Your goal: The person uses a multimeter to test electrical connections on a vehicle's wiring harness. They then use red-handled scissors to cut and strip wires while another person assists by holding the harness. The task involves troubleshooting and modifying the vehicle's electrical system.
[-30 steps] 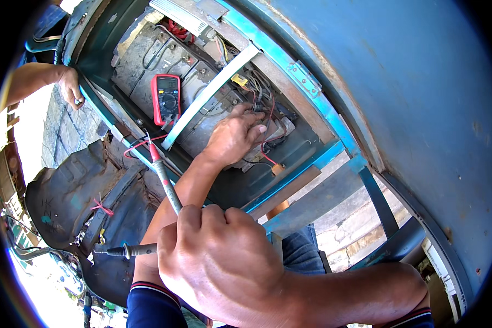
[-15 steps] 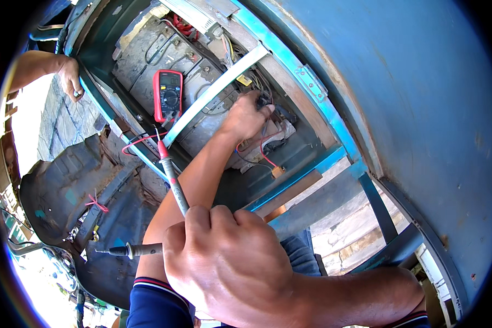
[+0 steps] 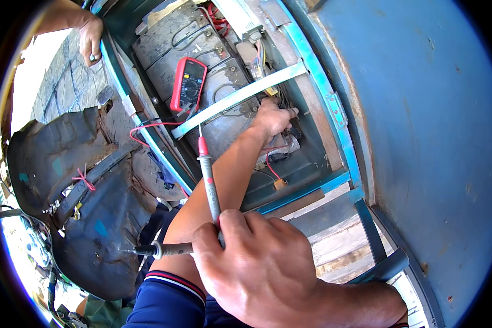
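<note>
- The right hand [image 3: 262, 268] is closed around two test probes: the red probe [image 3: 208, 180] sticks up and away from its knuckles, and the black probe [image 3: 158, 250] points out to its left. Neither tip touches anything, so no reading looks to be under way yet.
- The left hand [image 3: 273, 117] reaches far ahead of the right one, into the open blue compartment [image 3: 317, 87], its fingers curled in among the wires [image 3: 268, 164] just under the pale metal strap [image 3: 240, 95]. Whether it grips a wire or only feels for one, I cannot tell.
- The red meter [image 3: 188, 85] lies face up on the grey batteries [image 3: 169, 49], up and to the left of the left hand, with its red lead [image 3: 147, 127] trailing down from it.
- Judging from this, the meter is set out and the probes are in hand; finding the contact and touching the probes to it appear to be what is left.
- Another person's hand [image 3: 90, 38] rests on the compartment's edge, well off to the upper left.
</note>
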A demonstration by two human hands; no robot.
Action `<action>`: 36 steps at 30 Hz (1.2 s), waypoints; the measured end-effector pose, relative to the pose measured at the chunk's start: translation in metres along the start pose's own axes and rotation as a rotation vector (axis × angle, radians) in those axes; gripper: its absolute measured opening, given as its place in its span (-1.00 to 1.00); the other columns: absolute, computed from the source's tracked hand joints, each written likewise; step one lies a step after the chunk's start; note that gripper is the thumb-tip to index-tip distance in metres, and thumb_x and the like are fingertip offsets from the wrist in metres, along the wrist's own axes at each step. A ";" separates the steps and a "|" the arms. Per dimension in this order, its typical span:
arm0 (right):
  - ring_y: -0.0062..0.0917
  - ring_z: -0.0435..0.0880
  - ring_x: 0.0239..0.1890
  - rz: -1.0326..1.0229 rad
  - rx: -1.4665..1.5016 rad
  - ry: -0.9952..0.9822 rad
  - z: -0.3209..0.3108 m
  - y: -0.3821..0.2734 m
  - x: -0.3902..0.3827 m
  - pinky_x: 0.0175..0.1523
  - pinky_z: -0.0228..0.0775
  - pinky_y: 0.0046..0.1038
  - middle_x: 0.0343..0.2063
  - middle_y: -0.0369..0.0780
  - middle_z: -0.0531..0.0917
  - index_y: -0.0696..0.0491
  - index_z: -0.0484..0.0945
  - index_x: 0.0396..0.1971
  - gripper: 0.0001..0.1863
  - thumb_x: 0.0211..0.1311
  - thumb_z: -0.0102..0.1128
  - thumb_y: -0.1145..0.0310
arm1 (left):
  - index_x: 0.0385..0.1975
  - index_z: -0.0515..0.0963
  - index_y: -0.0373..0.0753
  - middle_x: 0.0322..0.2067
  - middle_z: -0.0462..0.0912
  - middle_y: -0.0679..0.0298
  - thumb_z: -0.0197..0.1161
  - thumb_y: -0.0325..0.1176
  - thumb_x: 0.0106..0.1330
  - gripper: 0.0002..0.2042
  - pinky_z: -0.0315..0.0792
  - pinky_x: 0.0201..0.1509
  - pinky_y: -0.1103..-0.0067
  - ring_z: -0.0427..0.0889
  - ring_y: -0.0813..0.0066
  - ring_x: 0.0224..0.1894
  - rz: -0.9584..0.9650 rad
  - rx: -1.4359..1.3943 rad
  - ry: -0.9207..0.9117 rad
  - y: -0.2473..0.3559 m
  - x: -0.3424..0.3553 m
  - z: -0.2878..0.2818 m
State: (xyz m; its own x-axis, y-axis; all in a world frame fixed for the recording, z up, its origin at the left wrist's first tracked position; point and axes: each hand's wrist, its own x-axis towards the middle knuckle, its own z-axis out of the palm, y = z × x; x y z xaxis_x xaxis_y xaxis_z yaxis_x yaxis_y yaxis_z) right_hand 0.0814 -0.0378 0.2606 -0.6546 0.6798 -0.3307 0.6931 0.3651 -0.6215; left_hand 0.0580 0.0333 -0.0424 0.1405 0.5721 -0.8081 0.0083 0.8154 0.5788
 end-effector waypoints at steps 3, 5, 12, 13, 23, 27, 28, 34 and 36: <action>-0.48 0.62 -0.50 -0.007 0.010 -0.023 0.003 -0.003 -0.001 -0.47 0.48 -0.43 -0.47 -0.25 0.51 0.10 0.67 -0.34 -0.79 0.03 0.35 0.33 | 0.39 0.33 -0.59 0.11 0.61 0.03 0.43 -0.37 0.38 -0.33 0.59 -0.29 0.52 0.70 0.44 -0.32 0.110 0.018 0.077 -0.017 -0.004 0.004; -0.44 0.61 -0.53 -0.010 0.029 -0.013 0.004 -0.005 0.000 -0.48 0.45 -0.41 -0.50 -0.25 0.51 0.09 0.67 -0.36 -0.83 0.06 0.38 0.36 | 0.38 0.33 -0.60 0.28 0.46 0.04 0.42 -0.37 0.37 -0.33 0.61 -0.18 0.48 0.71 0.37 -0.24 0.235 0.103 0.104 -0.027 -0.013 0.006; -0.41 0.67 -0.49 -0.093 0.088 0.142 0.021 -0.003 -0.004 -0.44 0.54 -0.38 -0.45 -0.19 0.59 0.11 0.62 -0.43 -0.83 0.03 0.41 0.37 | 0.42 0.28 -0.60 0.55 0.13 -0.01 0.43 -0.22 0.36 -0.23 0.47 0.40 0.33 0.55 0.04 0.33 0.383 0.409 0.045 -0.018 -0.051 0.005; -0.41 0.66 -0.49 -0.103 0.096 0.131 0.019 -0.004 -0.003 -0.44 0.54 -0.38 -0.45 -0.20 0.59 0.11 0.61 -0.41 -0.83 0.03 0.42 0.38 | 0.43 0.27 -0.61 0.56 0.11 -0.01 0.43 -0.19 0.36 -0.21 0.39 0.46 0.33 0.48 0.02 0.39 0.370 0.342 0.018 -0.015 -0.053 0.006; -0.34 0.68 -0.48 -0.141 -0.064 0.033 0.011 -0.016 0.009 -0.41 0.53 -0.38 -0.44 -0.22 0.57 0.07 0.66 -0.32 -0.84 0.18 0.47 0.36 | 0.40 0.26 -0.64 0.58 0.01 -0.21 0.44 -0.17 0.30 -0.18 0.15 0.63 0.36 0.20 -0.10 0.57 0.401 0.153 -0.045 -0.010 -0.056 0.016; -0.34 0.68 -0.49 -0.096 -0.063 0.041 0.016 -0.015 0.009 -0.42 0.50 -0.35 -0.46 -0.25 0.59 0.05 0.68 -0.33 -0.83 0.22 0.47 0.29 | 0.47 0.15 -0.65 0.62 -0.13 -0.19 0.40 -0.14 0.36 -0.13 0.07 0.66 0.36 0.09 -0.10 0.61 0.362 0.166 -0.132 -0.005 -0.058 0.017; -0.36 0.67 -0.50 -0.097 -0.045 0.038 0.018 -0.011 0.008 -0.43 0.48 -0.36 -0.47 -0.26 0.59 0.05 0.67 -0.34 -0.82 0.21 0.45 0.28 | 0.46 0.15 -0.65 0.62 -0.15 -0.20 0.39 -0.14 0.37 -0.14 0.09 0.66 0.36 0.09 -0.12 0.61 0.360 0.168 -0.143 -0.004 -0.059 0.017; -0.37 0.66 -0.51 -0.094 -0.052 0.022 0.024 -0.013 0.004 -0.45 0.46 -0.37 -0.48 -0.27 0.60 0.04 0.68 -0.35 -0.80 0.24 0.46 0.24 | 0.46 0.18 -0.62 0.62 -0.15 -0.19 0.38 -0.13 0.38 -0.16 0.12 0.65 0.32 0.12 -0.13 0.60 0.374 0.164 -0.137 -0.007 -0.063 0.014; -0.36 0.68 -0.50 -0.118 -0.099 -0.012 0.016 -0.021 0.009 -0.44 0.48 -0.37 -0.46 -0.25 0.61 0.03 0.68 -0.37 -0.81 0.26 0.47 0.24 | 0.46 0.20 -0.61 0.62 -0.15 -0.19 0.38 -0.12 0.38 -0.16 0.12 0.64 0.31 0.13 -0.13 0.60 0.370 0.165 -0.140 -0.008 -0.063 0.013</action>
State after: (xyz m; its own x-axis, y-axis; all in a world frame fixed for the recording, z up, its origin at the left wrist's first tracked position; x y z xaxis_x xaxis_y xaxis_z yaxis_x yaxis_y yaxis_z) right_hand 0.0561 -0.0493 0.2592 -0.7364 0.6210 -0.2684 0.6371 0.5033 -0.5837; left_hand 0.0624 -0.0107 0.0057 0.2971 0.7967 -0.5262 0.0891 0.5256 0.8461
